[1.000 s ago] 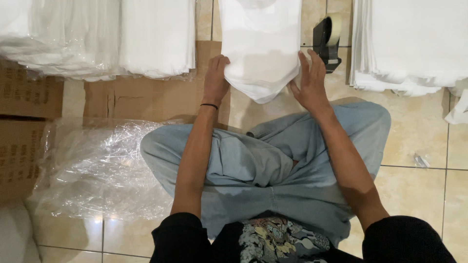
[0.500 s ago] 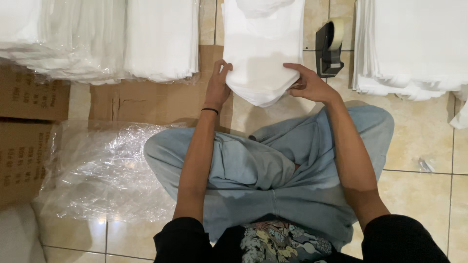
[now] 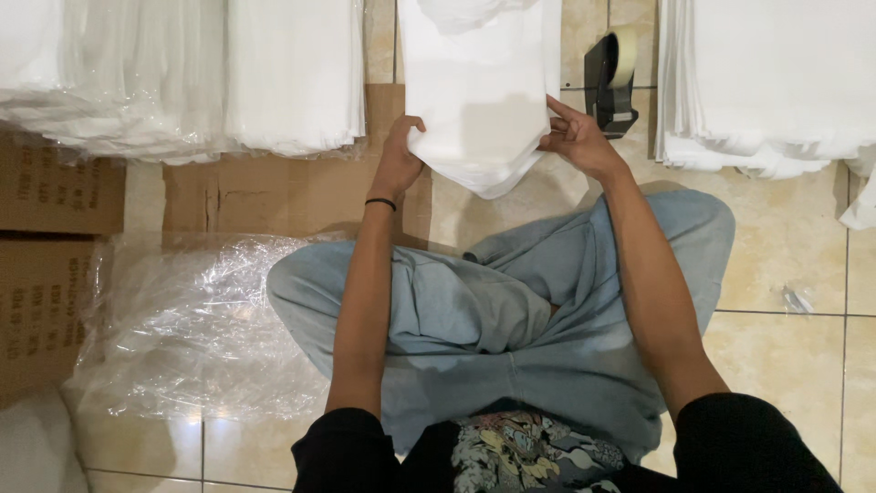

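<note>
— Both hands have shifted since the earlier frames: the right hand [image 3: 577, 137] has slid off the lower corner of the white folded bag stack [image 3: 481, 100] and now sits at its right edge, at about 1 o'clock in the view.

— And the left hand [image 3: 399, 155]?

— At 11 o'clock, with its fingers curled round the stack's lower left edge, gripping it. It was higher against that side before. The right hand's fingers pinch the right edge, forefinger stretched along it.

— Where does the stack lie?

— On the tiled floor [image 3: 803, 274] at 12 o'clock, just past the crossed legs in light blue trousers [image 3: 511, 310], its lower end folded to a point.

— How would it handle?

— Light, soft and floppy, I would judge, and probably slippery, so the layers could slide apart. Holding both side edges near the folded corners, as now, looks soundest.

— Anything else nearby?

— A black tape dispenser [image 3: 610, 82] just beside the right hand, more white stacks [image 3: 766, 82] at 2 o'clock and at 10 o'clock, flattened cardboard boxes [image 3: 55, 192], and clear plastic wrap [image 3: 182, 329] at 8 o'clock.
</note>
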